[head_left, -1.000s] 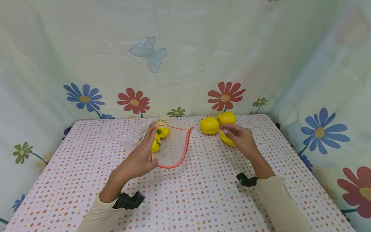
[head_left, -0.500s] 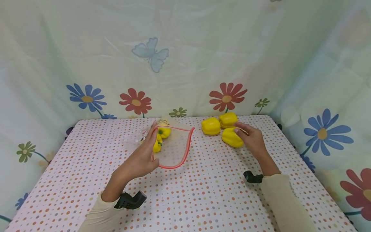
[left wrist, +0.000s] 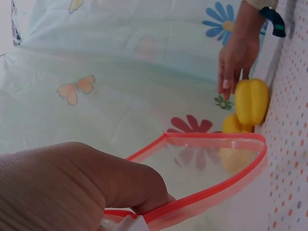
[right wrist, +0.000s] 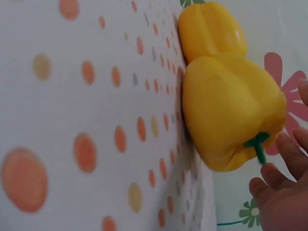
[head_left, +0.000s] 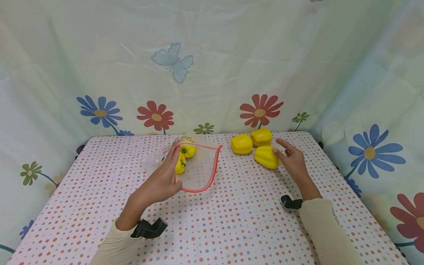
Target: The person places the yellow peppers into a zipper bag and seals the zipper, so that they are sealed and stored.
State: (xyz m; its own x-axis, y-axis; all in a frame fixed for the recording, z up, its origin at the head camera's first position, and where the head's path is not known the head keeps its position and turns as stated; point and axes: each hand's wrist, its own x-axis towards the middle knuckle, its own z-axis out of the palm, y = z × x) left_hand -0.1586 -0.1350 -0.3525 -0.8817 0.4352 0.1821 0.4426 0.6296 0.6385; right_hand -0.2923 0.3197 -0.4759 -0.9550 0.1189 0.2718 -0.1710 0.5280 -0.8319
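My left hand point(head_left: 161, 181) grips a clear zip bag point(head_left: 198, 173) by its red-edged mouth, which stands wide apart. In the left wrist view the thumb bends over the red rim point(left wrist: 211, 192). Two yellow bell peppers, one farther back point(head_left: 188, 151) and one partly behind my fingers point(head_left: 180, 165), lie inside the bag. My right hand point(head_left: 293, 160) is beside the nearest loose yellow bell pepper point(head_left: 266, 157), fingers spread and holding nothing. In the right wrist view its fingertips are close to that pepper's green stem point(right wrist: 259, 144).
Behind the nearest loose pepper sit two more, on the left point(head_left: 241, 144) and right point(head_left: 261, 137). The dotted tablecloth point(head_left: 225, 221) covers the table up to a flowered curtain point(head_left: 212, 73) at the back and sides.
My right hand has moved right, off the nearest loose pepper, uncovering it, and its fingers have spread. My left hand keeps its hold on the bag.
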